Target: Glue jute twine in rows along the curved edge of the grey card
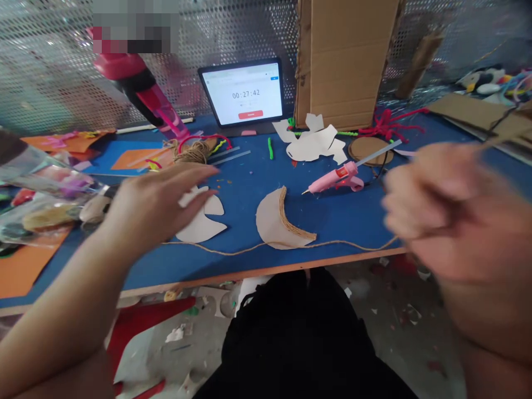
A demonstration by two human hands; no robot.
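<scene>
Left hand (155,194): fingers extended, thumb slightly apart, above the white cutouts (201,227). Right hand (428,205): motion-blurred, fingers curled, apparently pinching twine (233,253), which runs along the front edge of the counter (349,219). The crescent (269,219) lies near that edge, twine crossing its lower rim; a sharp pull could drag it off. Reaching carelessly past the glue gun (328,178) risks a burn, if its nozzle is hot.

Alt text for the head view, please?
A blurred right hand grips twine running along the front of a blue table; the open left hand is over white card. Between them lie a cord-edged crescent and a pink glue gun.
</scene>
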